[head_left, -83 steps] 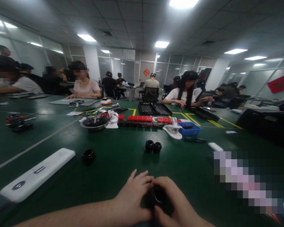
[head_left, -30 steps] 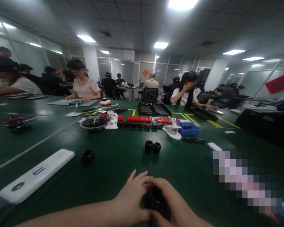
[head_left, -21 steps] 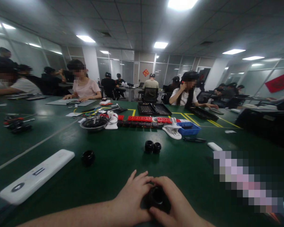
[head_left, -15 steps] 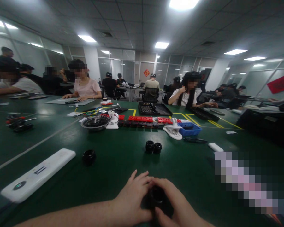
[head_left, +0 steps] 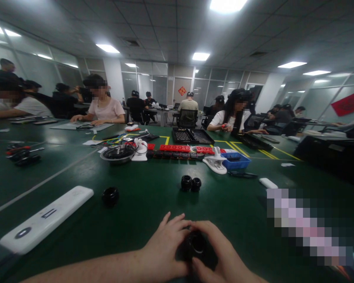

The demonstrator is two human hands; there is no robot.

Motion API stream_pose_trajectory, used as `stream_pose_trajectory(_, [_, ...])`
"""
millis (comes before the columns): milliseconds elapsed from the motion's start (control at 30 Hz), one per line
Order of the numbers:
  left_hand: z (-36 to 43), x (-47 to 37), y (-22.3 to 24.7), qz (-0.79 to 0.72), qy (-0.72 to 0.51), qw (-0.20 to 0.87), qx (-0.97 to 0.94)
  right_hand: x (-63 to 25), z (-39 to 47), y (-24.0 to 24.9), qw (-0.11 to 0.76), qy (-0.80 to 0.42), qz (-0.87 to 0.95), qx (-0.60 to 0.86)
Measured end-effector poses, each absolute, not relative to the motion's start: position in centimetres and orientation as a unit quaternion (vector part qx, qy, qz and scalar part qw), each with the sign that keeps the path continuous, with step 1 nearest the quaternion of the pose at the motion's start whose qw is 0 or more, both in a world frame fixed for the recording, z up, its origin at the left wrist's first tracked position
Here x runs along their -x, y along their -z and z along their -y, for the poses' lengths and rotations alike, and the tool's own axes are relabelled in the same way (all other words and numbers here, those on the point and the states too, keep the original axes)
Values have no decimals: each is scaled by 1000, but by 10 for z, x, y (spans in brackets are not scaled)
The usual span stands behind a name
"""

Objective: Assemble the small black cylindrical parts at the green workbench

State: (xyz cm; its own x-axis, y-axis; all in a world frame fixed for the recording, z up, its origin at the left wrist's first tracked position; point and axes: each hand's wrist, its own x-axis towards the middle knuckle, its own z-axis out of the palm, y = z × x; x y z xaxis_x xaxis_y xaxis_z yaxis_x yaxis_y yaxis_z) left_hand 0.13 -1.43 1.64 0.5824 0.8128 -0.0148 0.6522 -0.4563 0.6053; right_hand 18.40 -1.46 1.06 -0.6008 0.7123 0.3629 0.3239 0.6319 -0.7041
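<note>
A black ring-shaped part [head_left: 197, 243] sits low in the middle of the view, between my two hands. My right hand [head_left: 221, 251] curves round it, with the thumb in front and the fingers behind. On its other side is my left hand [head_left: 171, 245], closed in against the part with some fingertips pointing forward. Farther off, two similar black parts [head_left: 187, 182] [head_left: 196, 184] stand side by side on the green table [head_left: 141, 204]. Another black part [head_left: 110, 195] lies to the left.
A long white device [head_left: 48, 220] lies at left. Across the table are a metal bowl [head_left: 118, 154], red blocks [head_left: 175, 148], a white clamp [head_left: 216, 162], a blue bin [head_left: 236, 160] and black trays [head_left: 183, 135]. Seated people [head_left: 106, 108] [head_left: 230, 116] are beyond.
The person across on the right has lowered a hand from near the head to the table. My hands and the black part between them have hardly moved.
</note>
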Motion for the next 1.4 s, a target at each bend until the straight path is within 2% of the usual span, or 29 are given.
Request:
stream_pose_trajectory(133, [14,-1,-13,-428,-142,285,-846,-184,15,-10,311,-312,847,299])
stream_pose_trajectory(300, [14,-3,-16,-432,-145,287,-843,-181,14,-16,270,-312,832,371])
stream_pose_trajectory(567, [8,1,-14,-412,-130,310,-847,-183,12,-13,292,-329,842,311])
stream_pose_trajectory(800, [7,3,-14,-406,-122,301,-854,-183,9,-12,262,-325,830,369])
stream_pose_trajectory(1033, [8,1,-14,-411,-118,297,-854,-187,11,0,322,-307,841,308])
stream_pose_trajectory(1300, [8,0,-10,-420,-120,284,-853,-183,8,-13,268,-303,838,366])
stream_pose_trajectory(1400, [9,0,-9,-419,-125,280,-855,-182,8,-13,278,-308,836,360])
